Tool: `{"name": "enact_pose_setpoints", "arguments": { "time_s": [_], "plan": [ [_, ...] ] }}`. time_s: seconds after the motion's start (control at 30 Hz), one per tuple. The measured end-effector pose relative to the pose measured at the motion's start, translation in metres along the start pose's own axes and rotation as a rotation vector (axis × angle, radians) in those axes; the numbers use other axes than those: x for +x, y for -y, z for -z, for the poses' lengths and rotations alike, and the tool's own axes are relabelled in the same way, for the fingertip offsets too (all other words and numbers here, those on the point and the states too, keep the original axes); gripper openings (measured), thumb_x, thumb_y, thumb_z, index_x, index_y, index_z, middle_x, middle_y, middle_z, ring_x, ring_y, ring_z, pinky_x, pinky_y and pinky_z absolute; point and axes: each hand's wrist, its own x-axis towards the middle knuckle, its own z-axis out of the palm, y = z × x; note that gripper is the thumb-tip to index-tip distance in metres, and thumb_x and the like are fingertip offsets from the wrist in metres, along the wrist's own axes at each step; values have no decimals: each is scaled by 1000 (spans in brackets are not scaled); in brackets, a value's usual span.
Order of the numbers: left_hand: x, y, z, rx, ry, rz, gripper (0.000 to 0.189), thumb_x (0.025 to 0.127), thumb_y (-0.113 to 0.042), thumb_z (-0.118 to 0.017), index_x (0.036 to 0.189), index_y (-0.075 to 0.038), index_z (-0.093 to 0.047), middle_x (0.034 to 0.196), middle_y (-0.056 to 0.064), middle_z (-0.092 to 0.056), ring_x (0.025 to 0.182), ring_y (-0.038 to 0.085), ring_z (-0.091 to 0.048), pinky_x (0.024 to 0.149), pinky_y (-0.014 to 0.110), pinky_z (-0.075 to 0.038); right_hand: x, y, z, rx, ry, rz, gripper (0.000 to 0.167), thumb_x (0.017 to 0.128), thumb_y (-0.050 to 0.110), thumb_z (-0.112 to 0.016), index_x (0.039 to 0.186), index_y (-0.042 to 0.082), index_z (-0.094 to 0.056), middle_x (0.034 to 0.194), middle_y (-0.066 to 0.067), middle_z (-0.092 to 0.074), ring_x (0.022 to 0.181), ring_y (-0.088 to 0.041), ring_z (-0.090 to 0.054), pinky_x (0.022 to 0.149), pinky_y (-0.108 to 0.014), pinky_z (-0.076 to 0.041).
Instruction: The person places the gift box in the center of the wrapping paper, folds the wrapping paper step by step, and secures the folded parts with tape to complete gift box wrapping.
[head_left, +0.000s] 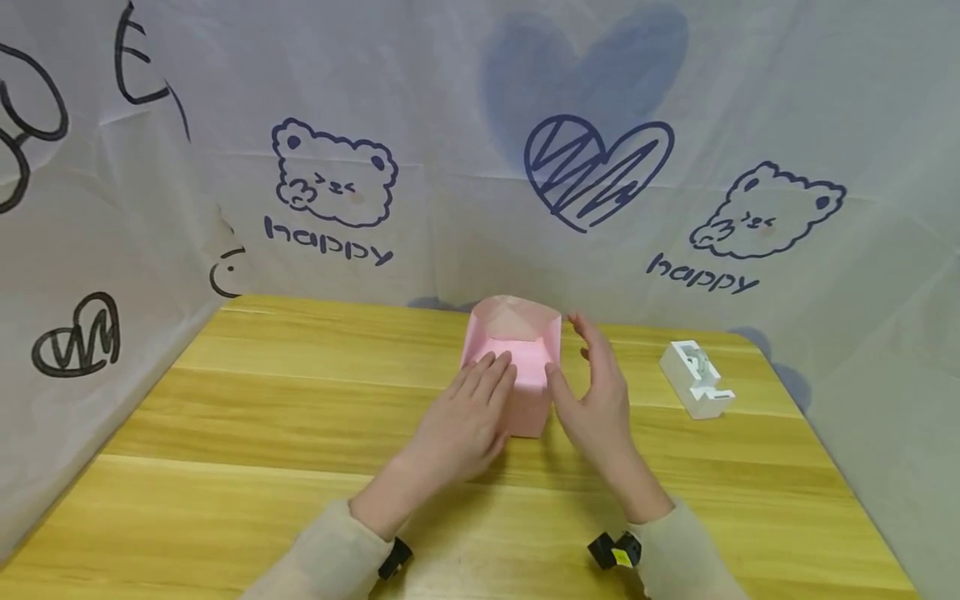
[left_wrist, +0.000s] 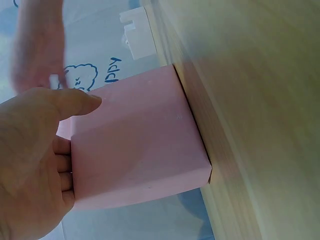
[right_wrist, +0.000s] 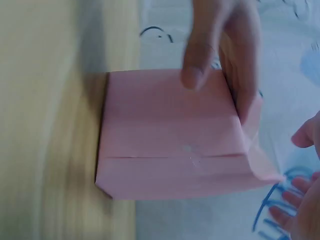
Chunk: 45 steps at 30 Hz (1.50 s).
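Pink box (head_left: 528,414) on wooden table (head_left: 262,417): left hand (head_left: 465,421), fingers straight, spans front edge unclenched; right hand (head_left: 597,404) beside box, grasping nothing; white tape dispenser (head_left: 688,390) farther right.

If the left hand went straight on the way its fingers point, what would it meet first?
Most likely the raised rear flap of the pink box, beyond the left hand in the head view, though depth is hard to judge.

- Box (head_left: 528,412): plain pink
- Table (head_left: 262,400): yellow, with streaky wood grain
- Tape dispenser (head_left: 688,390) at the box's three o'clock: white
- Backdrop (head_left: 450,92) at twelve o'clock: whitish, with dark blue bears (head_left: 335,183), hatched heart (head_left: 598,171), "happy" lettering (head_left: 328,242)
- Both sleeves (head_left: 326,554): cream
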Motion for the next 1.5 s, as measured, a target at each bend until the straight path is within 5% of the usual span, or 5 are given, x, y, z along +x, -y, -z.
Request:
{"name": "enact_pose_setpoints", "arguments": {
  "time_s": [0.1,0.2,0.47,1.07,1.5],
  "plan": [
    [0,2,0,14,-23,-3,82,96,-39,-71,155,7,-39,160,24,-41,149,38,-39,125,46,-31,-7,5,-2,-167,8,289,62,92,6,-65,152,-4,-47,149,-19,-56,136,-37,-55,111,-52,-47],
    [1,5,1,30,-43,2,81,95,-39,-72,154,7,-41,159,23,-43,148,37,-41,124,46,-32,-10,6,-8,-315,96,393,56,92,8,-62,145,-8,-53,145,-23,-59,132,-40,-58,112,-57,-45],
    [1,8,4,0,-47,9,76,97,-36,-68,154,8,-41,159,23,-43,148,37,-41,124,46,-32,-14,10,-19,-730,406,246,58,98,21,-56,151,0,-51,158,-15,-48,148,-35,-42,125,-63,-15],
    [17,-4,1,24,-117,172,60,101,-30,-58,144,11,-51,149,29,-52,141,40,-49,120,48,-38,-3,14,-26,-744,455,130,60,100,19,-57,156,0,-45,164,-15,-40,154,-33,-33,127,-60,-14],
    [16,-12,9,55,128,154,71,104,-38,-50,157,8,-36,163,27,-35,153,38,-33,126,46,-27,-15,27,-27,-750,483,117,58,105,19,-54,157,-2,-41,165,-18,-36,155,-36,-28,128,-54,-15]
  ]
}}
